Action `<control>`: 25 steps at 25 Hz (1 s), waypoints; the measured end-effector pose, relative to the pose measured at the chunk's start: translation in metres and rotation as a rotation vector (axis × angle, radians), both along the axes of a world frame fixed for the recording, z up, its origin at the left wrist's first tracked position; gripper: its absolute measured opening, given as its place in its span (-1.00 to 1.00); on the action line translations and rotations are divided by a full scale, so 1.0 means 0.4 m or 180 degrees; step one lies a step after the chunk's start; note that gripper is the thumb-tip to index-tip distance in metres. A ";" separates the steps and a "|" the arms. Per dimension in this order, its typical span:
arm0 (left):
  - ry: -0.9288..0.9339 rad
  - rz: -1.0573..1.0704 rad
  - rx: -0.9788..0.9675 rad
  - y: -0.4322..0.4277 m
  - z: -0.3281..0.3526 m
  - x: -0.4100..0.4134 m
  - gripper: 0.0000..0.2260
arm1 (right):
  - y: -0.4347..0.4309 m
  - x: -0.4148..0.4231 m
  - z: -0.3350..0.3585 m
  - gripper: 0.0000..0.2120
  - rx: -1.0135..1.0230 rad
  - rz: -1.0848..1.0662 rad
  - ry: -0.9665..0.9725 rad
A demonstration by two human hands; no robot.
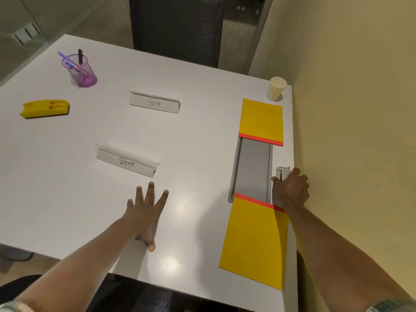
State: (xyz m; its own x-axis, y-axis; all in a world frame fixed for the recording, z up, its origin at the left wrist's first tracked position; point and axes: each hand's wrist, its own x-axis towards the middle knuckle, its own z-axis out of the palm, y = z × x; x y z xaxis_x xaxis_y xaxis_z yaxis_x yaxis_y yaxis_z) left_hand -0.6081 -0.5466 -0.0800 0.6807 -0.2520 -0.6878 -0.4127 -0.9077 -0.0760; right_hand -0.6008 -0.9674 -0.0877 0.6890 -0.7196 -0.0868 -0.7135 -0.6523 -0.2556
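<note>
My left hand [145, 212] lies flat on the white table [90, 199] with its fingers spread, just below a clear name card marked "DEAR" [127, 162]. A second name card marked "BETA" [154, 102] stands further back. My right hand [290, 190] grips a small white object [281, 171] at the table's right edge, beside a grey recessed cable box [252, 172]. Most of that object is hidden under the fingers.
Two yellow pads with red strips [261, 119] [254, 239] lie at either end of the cable box. A paper cup [276, 88] stands at the back right. A purple mesh pen holder [81, 70] and a yellow block [45, 108] sit at the left. A wall runs along the right.
</note>
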 end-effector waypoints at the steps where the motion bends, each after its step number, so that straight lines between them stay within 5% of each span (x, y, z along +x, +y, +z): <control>1: 0.0002 0.0014 -0.0021 0.001 -0.004 0.001 0.45 | 0.002 -0.002 0.004 -0.28 0.0018 -0.0019 0.0010; 9: -0.0139 -0.0083 -0.0185 0.030 -0.017 -0.004 0.43 | 0.102 -0.025 0.070 -0.23 -0.0200 0.0256 -0.0095; 15: -0.0249 -0.0029 -0.0617 0.123 -0.011 -0.039 0.12 | 0.321 -0.009 0.111 -0.30 0.0133 0.0959 -0.0486; 25: -0.0393 0.0892 -0.0139 0.539 0.016 -0.009 0.02 | 0.810 0.102 0.164 -0.39 0.0885 0.2206 -0.0919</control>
State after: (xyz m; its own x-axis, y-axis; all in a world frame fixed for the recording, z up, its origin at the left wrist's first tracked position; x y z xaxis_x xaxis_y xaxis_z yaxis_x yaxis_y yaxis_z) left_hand -0.6118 -0.3312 -0.0736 0.8057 -0.0701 -0.5882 -0.1358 -0.9884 -0.0683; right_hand -0.5601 -0.6435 -0.0222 0.9940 -0.0977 0.0499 -0.0500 -0.8082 -0.5868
